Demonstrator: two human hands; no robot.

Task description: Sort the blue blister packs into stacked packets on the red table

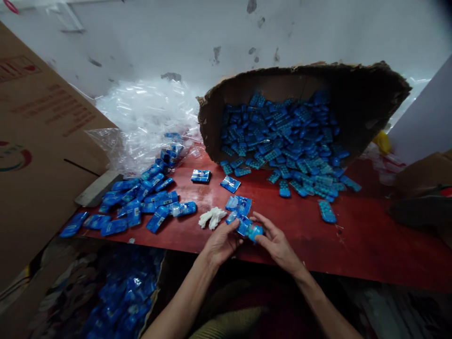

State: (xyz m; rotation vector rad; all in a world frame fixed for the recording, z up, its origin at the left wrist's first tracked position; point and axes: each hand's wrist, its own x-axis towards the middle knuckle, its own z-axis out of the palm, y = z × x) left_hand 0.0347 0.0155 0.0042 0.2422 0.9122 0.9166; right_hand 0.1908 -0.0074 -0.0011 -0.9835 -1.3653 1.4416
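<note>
Over the table's front edge, my left hand [221, 242] pinches a blue printed packet [243, 226] between thumb and fingers. My right hand [278, 242] closes its thumb and fingertips around a rounded, lighter blue piece [254, 232] at the packet's right end. Whether that piece sits inside the packet or against it, I cannot tell. Just beyond my hands lie some blue printed packaging [239, 204] and a crumpled white cloth or tissue [212, 217]. Farther back are a small stack of blue cards [201, 176] and a single blue card [230, 184].
A torn-edged cardboard box [367, 94] lies on its side, spilling blue dotted pieces [282, 136] onto the red table [370, 240]. Finished-looking blue packets [130, 202] pile at left, near clear plastic bags [148, 117]. A large carton [42, 117] stands left; more blue packets [123, 292] lie below.
</note>
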